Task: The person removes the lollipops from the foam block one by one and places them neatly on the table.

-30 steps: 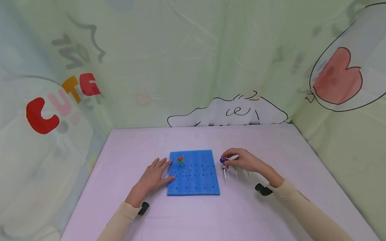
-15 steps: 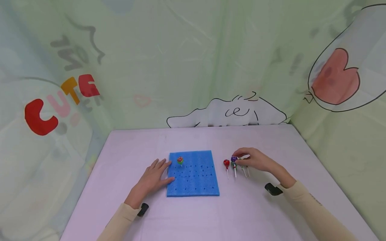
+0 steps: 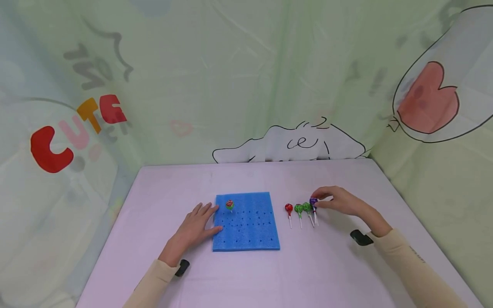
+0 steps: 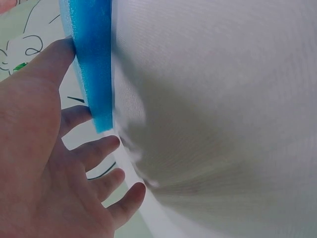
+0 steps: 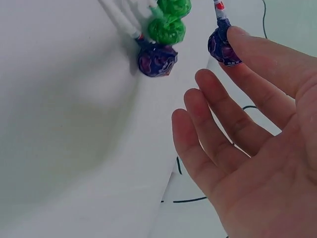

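My right hand (image 3: 340, 201) pinches a purple-wrapped lollipop (image 5: 220, 47) by its head, between thumb and index finger, stick pointing down toward me. It hovers over the right end of a row: a red lollipop (image 3: 289, 208), two green lollipops (image 3: 298, 208) and a second purple lollipop (image 5: 157, 60), which the head view mostly hides. My left hand (image 3: 194, 226) rests against the left edge of a blue foam board (image 3: 246, 235), fingers spread and thumb touching it. A red-and-green lollipop (image 3: 230, 205) stands upright in the board's upper left.
Small holes dot the board in rows. A pale cloth covers the table (image 3: 246, 278), and printed fabric curtains (image 3: 246, 85) enclose its back and sides. Each wrist carries a small black camera (image 3: 361, 238).
My right hand has moved right along the row with the purple lollipop, uncovering the red and green ones. My left hand and the board stay in place.
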`<action>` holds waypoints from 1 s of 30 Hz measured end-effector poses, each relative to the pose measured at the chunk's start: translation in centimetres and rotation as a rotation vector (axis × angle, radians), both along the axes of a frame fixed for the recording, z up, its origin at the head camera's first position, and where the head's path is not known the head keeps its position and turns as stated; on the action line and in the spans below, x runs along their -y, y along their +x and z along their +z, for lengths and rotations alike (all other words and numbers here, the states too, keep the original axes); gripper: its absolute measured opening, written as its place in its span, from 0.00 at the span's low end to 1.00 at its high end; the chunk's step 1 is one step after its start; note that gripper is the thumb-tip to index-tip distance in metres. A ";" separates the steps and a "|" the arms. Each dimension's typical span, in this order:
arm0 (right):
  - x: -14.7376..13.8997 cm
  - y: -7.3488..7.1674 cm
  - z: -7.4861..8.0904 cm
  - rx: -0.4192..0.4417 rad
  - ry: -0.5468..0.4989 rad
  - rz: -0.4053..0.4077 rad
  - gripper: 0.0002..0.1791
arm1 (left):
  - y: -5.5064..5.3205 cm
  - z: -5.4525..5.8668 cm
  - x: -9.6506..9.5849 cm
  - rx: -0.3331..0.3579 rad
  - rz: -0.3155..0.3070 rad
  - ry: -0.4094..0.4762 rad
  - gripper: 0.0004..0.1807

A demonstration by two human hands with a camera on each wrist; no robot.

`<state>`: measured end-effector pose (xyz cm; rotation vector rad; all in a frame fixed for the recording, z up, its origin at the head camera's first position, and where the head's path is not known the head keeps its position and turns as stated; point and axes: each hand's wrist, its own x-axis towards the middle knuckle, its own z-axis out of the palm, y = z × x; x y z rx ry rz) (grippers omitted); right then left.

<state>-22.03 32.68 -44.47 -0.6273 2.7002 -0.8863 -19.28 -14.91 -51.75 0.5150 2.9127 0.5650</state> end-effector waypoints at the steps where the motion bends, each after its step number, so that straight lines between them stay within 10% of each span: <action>1: -0.1 0.0 0.0 -0.002 0.004 -0.001 0.16 | 0.0 0.0 0.0 0.002 0.000 0.001 0.42; 30: -2.1 -1.8 -2.8 0.082 0.213 -0.073 0.11 | 0.0 -0.4 0.1 0.005 -0.003 0.011 0.42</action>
